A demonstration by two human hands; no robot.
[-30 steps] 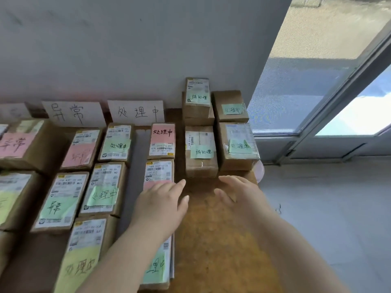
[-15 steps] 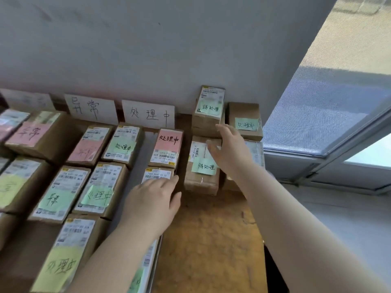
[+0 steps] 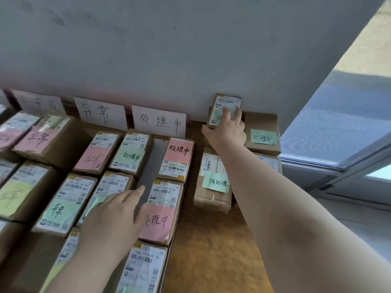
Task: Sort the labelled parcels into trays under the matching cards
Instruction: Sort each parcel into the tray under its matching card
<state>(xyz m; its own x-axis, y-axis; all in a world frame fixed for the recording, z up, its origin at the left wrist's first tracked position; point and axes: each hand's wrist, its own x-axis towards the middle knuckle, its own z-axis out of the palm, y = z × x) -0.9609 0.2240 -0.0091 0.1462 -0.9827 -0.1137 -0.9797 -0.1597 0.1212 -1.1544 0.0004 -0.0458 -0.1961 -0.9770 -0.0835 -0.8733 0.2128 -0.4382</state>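
the right hand [image 3: 227, 132] is stretching out to the back parcel [image 3: 228, 103], which is sitting tight against the wall [image 3: 190, 60], just right of the white card [image 3: 158, 121]. the grip is spread. the fingers [image 3: 226, 115] are lying flat over the label and the thumb is reaching out toward the card side, so nothing is being pinched yet, by the look of it. the parcel seems to be perching on another box, and its green note [image 3: 218, 118] is mostly hiding under those fingers.

the left hand [image 3: 114, 216] is hanging over the parcels in the tray [image 3: 151, 166] in front of the card, fingers straight and holding nothing. i cannot tell whether it is touching them.

now the worries. with flat fingers and no real clamp, dragging the parcel forward could be tipping it off its perch and down onto the bench [image 3: 211, 250]. sliding fingertips could be peeling that note loose, and then nobody is knowing which card it belongs under. the forearm is also passing right over the front parcel [image 3: 211, 199], further right of the card, so a low pull back could be knocking that one askew.
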